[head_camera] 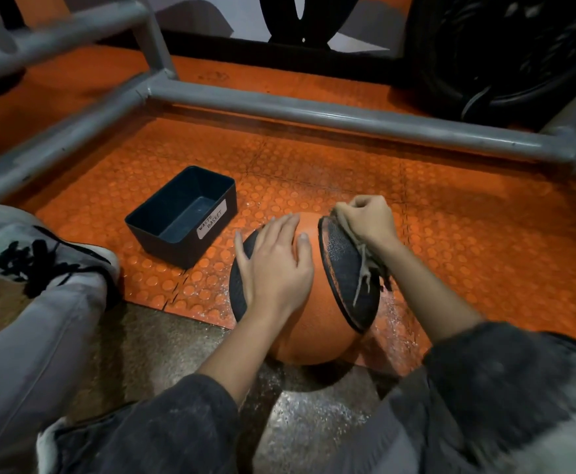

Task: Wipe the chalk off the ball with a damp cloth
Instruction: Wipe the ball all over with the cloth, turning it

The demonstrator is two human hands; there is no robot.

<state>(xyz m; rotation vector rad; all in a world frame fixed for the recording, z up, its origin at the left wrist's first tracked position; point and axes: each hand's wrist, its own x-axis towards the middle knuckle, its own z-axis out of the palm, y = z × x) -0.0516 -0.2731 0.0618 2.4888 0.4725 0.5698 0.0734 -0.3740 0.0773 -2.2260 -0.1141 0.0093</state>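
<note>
The orange studded mat (450,217) is covering most of the floor, boxed in by a grey metal frame (314,111), and a person is sitting at its near edge with the ball (314,336) resting on the mat just in front of their knees. The ball is orange with black panels on either side. A black bin (163,248) labelled as a waste basket is standing just beside it to the left, not touching it. The left hand (276,265) is lying flat across the top of the ball with its fingers spread and straight, steadying it. The right hand (368,217) is clenching a pale, frayed cloth (365,265) and pressing it against the right-hand black panel, with loose strands trailing down over that panel. Whether the cloth is damp is impossible to tell. The wiping appears to be partway through: the orange band is looking clean, while the black panel under the cloth is showing a greyish, speckled haze that is probably chalk. White dust (396,323) is lying on the mat beside the ball. The left panel and the underside are likely waiting their turn.
</note>
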